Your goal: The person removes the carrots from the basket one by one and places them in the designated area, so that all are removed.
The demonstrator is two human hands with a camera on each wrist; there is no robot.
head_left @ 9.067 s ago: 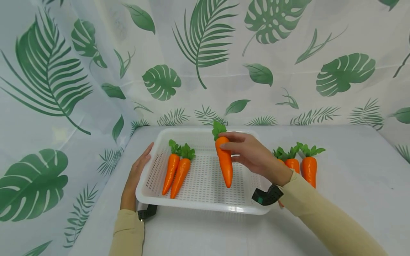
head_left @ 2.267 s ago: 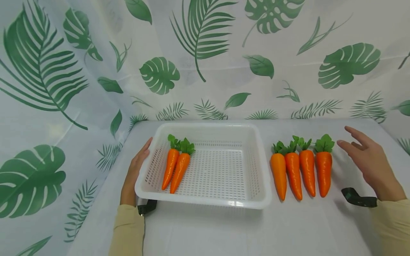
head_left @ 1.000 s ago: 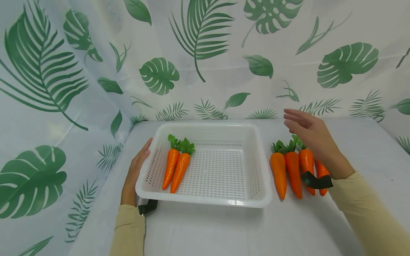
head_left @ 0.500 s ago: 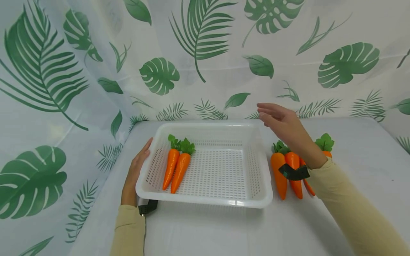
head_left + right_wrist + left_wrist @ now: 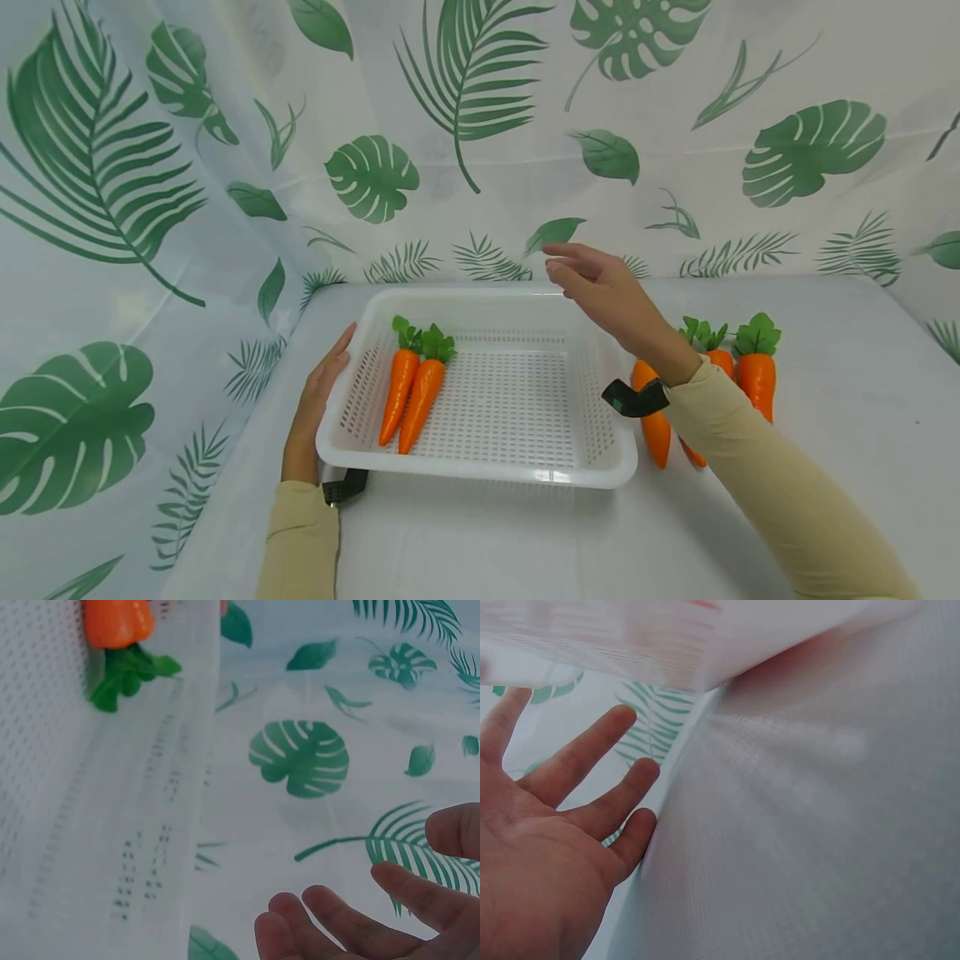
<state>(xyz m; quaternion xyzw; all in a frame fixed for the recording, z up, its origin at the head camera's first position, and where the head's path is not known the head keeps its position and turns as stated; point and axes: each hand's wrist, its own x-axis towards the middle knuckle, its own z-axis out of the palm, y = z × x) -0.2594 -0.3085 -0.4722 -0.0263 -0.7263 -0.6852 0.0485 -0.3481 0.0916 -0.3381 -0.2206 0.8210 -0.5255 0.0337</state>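
Note:
My left hand (image 5: 318,400) rests along the left side of a white plastic basket (image 5: 476,475), its fingers straight and spread in the left wrist view. Two toy carrots (image 5: 400,387) with green leafy tops lie side by side in the basket's left part. Over the basket's back right corner hovers my right hand (image 5: 600,292), fingers loosely extended and nothing in them. In the right wrist view, one carrot (image 5: 118,622) shows inside the basket, well away from my right fingers. A row of several more carrots (image 5: 757,379) lies right of the basket, partly hidden by my right forearm.
A white cloth covers the table (image 5: 480,550). Behind and to the left hangs a white curtain (image 5: 510,208) printed with green leaves. Dark wrist cameras (image 5: 636,398) are strapped to both wrists.
Earliest, my right hand held a carrot over the basket; that carrot is now out of the hand. Since then the hand swept left from beyond the carrot row. The left hand stayed put.

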